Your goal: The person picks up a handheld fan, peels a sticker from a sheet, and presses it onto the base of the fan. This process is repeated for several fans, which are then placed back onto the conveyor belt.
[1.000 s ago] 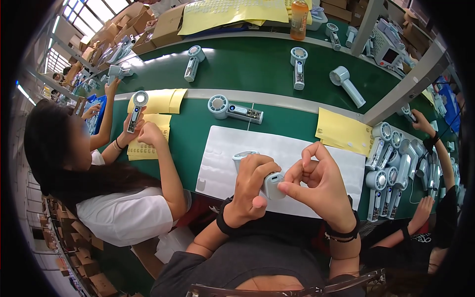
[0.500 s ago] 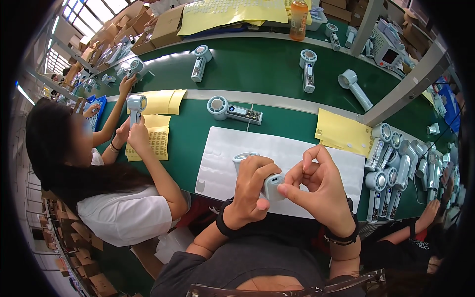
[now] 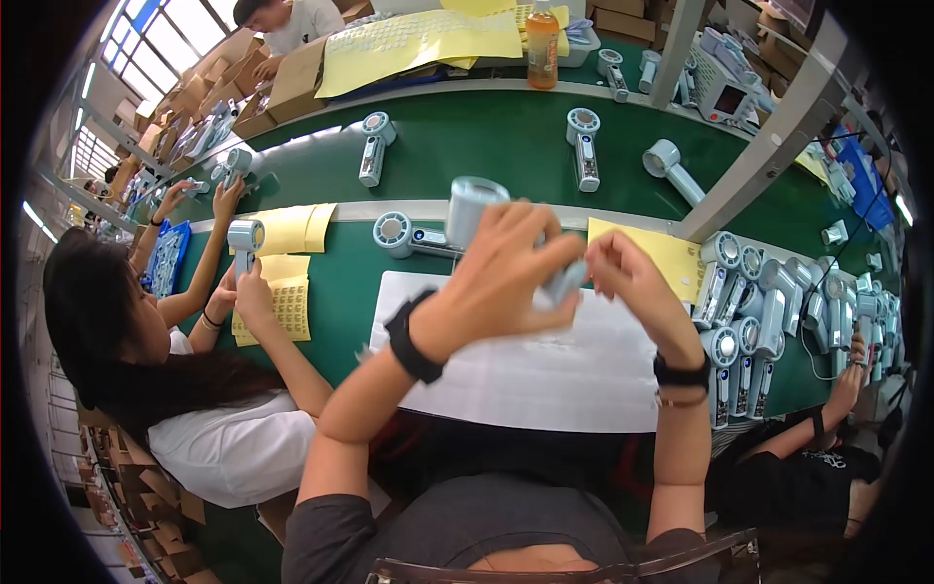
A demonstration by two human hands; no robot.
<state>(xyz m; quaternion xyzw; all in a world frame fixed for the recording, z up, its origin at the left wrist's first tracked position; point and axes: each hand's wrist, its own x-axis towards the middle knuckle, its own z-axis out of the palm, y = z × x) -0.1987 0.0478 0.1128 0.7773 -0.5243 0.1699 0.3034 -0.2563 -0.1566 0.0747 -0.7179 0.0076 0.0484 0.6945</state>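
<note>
A light blue handheld fan is gripped by my left hand (image 3: 491, 277), raised above the white mat (image 3: 525, 389). The round head of the held fan (image 3: 475, 206) shows beyond my fingers, while most of its handle is hidden behind them. Close to the handle's end, my right hand (image 3: 630, 287) has its fingertips drawn together in a pinch; whatever may be between them is too small to see. Beyond the mat lies another light blue fan (image 3: 393, 234) with its handle's inner parts exposed, partly covered by the held one.
Many light blue fans (image 3: 725, 346) crowd the table at right. A yellow sticker sheet (image 3: 608, 230) lies behind my right hand. At left a co-worker (image 3: 224, 409) holds a fan near more yellow sheets (image 3: 292, 292). Fans stand spaced along the far green surface (image 3: 477, 127), below an orange bottle (image 3: 542, 49).
My left hand has lifted the fan up and away from me, turning its head upward. My right hand has moved up alongside it, fingers now more closed. The whole view has shifted slightly.
</note>
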